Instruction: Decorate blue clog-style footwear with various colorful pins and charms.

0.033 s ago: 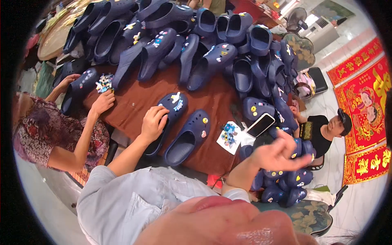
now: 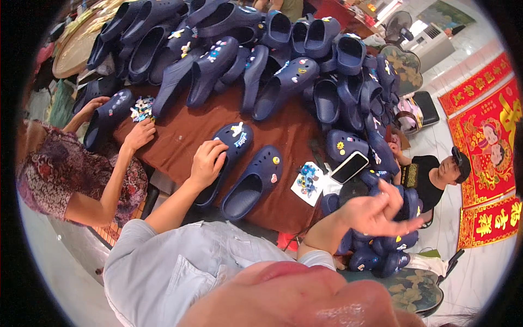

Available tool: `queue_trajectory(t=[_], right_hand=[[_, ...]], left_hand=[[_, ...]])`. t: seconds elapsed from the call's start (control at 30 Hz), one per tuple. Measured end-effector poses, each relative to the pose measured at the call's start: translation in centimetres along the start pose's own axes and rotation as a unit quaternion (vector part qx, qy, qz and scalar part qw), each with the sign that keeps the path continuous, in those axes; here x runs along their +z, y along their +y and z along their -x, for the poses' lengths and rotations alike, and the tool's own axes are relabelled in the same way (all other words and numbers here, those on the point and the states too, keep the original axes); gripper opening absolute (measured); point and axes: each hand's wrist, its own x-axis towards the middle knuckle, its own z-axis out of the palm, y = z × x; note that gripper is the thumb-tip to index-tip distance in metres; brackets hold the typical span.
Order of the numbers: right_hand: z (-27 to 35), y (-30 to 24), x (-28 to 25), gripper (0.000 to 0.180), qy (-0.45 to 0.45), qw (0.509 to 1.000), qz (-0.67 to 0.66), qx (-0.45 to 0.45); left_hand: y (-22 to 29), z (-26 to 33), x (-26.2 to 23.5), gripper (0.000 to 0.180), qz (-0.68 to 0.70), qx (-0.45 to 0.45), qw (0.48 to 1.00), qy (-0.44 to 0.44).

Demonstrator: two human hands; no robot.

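My left hand (image 2: 208, 163) has its fingers curled over the side of a navy clog (image 2: 237, 143) with a white figure and lettered charms on its toe. Its mate, another navy clog (image 2: 253, 182) with a yellow round charm and a pink one, lies just to the right. My right hand (image 2: 381, 212) is raised in the air beyond the table's right side, its fingers apart and nothing visible in them. Between the hands, a white sheet (image 2: 301, 189) bears several blue charms (image 2: 309, 179). A phone (image 2: 350, 167) with a white screen lies beside it.
Piled navy clogs (image 2: 218, 60) line the far side and right of the brown-covered table (image 2: 180, 122). At left a person's hand (image 2: 140, 134) is beside a heap of charms (image 2: 143, 109), the other at a clog (image 2: 107, 120). Another person (image 2: 430, 174) is at right, near a chair (image 2: 408, 289).
My right hand has shifted slightly down and to the right. The whole view has moved a little; my left hand stays on the clog.
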Motion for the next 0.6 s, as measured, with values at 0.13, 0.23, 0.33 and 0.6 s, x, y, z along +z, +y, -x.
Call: queue_trajectory(t=[0.13, 0.23, 0.33, 0.6], right_hand=[[1.1, -0.2, -0.5, 0.063, -0.018, 0.992, -0.039, -0.115], [5.0, -2.1, -0.1, 0.007, -0.266, 0.963, -0.048, 0.017], [11.3, -1.6, 0.6, 0.042, -0.427, 0.9, -0.086, -0.019], [21.1, -0.9, -4.5, 0.025, -0.561, 0.824, -0.004, 0.081]], left_hand=[[0.2, 0.0, -0.1, 0.016, 0.001, 0.011, 1.0, 0.009], [0.0, 0.1, 0.3, 0.015, 0.008, 0.016, 1.0, 0.002], [0.1, 0.2, 0.0, 0.016, 0.009, 0.013, 1.0, 0.006], [-0.4, -0.5, 0.4, 0.017, 0.009, 0.024, 1.0, 0.018]])
